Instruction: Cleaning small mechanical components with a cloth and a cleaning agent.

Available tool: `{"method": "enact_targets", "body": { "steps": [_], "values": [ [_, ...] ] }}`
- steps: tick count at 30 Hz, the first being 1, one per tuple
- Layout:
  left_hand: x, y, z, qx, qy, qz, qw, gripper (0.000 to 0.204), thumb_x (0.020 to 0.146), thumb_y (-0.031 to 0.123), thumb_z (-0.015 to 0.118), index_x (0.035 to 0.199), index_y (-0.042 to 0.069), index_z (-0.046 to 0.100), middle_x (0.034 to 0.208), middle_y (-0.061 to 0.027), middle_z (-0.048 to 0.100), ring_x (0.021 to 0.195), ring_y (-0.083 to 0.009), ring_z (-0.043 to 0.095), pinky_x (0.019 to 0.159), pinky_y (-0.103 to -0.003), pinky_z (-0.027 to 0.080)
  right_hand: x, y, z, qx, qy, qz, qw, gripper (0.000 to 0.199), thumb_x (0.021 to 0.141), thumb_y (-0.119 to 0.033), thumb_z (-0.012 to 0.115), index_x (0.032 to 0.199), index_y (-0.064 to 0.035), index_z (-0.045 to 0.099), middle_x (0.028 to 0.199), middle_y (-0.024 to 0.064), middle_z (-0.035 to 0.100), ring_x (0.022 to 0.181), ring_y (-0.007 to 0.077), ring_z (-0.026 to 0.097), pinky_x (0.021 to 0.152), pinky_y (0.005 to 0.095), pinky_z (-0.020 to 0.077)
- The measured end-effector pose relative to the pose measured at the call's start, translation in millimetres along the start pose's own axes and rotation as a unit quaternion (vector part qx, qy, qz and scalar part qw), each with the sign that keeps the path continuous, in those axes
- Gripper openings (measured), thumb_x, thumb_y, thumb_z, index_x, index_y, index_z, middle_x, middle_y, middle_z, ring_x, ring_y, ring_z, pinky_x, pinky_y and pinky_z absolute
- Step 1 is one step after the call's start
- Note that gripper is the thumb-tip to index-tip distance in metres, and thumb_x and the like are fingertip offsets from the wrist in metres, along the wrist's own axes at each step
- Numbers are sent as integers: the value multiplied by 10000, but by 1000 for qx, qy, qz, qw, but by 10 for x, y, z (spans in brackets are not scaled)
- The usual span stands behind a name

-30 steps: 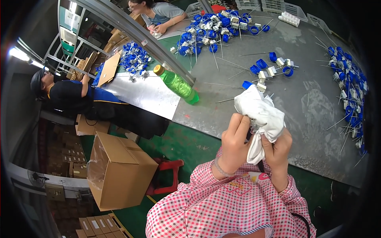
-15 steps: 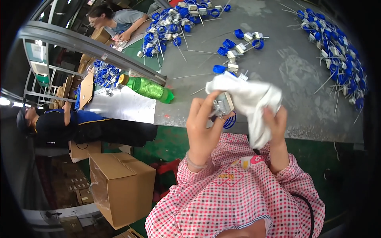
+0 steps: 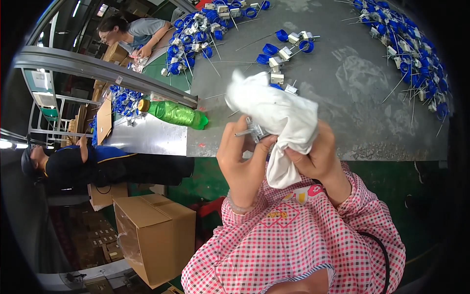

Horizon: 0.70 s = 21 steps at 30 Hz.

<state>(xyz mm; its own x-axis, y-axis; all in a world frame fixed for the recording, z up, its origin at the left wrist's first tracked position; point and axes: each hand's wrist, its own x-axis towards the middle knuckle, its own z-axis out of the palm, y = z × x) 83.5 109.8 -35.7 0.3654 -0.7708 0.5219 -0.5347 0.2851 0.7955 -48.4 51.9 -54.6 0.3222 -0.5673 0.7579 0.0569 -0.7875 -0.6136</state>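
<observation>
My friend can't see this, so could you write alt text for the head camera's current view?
A person's left hand holds a metal part while the right hand grips a white cloth beside it. Blue-coiled parts lie piled on the grey table beyond; a green bottle is at left.

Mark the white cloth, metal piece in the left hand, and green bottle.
White cloth (image 3: 279,109), head view: middle of its bunched fabric.
Metal piece (image 3: 255,131), head view: its exposed middle.
Green bottle (image 3: 174,113), head view: middle of its side.
</observation>
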Motion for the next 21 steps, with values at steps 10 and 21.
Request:
{"method": "enact_targets", "body": {
  "steps": [10,21],
  "values": [
    [27,-108,-8,-22,6,-12,1000,431,626,-68,650,1035,-58,515,763,-47,462,575,-75,427,484,-195,353,-212,20,-60,64,12,60,996,345,757,-228,560,947,60,543,873,182,585,771,266,593,689,319,448],
    [58,79,0,-158,-78,-103,979,426,683,-65,615,1091,-52,492,892,-36,484,779,-80,508,649,-185,408,-159,79,-188,209,196,264,921,377,808,-163,531,1096,54,420,952,135,545,779,202,568,656,295,465]
  ]
}}
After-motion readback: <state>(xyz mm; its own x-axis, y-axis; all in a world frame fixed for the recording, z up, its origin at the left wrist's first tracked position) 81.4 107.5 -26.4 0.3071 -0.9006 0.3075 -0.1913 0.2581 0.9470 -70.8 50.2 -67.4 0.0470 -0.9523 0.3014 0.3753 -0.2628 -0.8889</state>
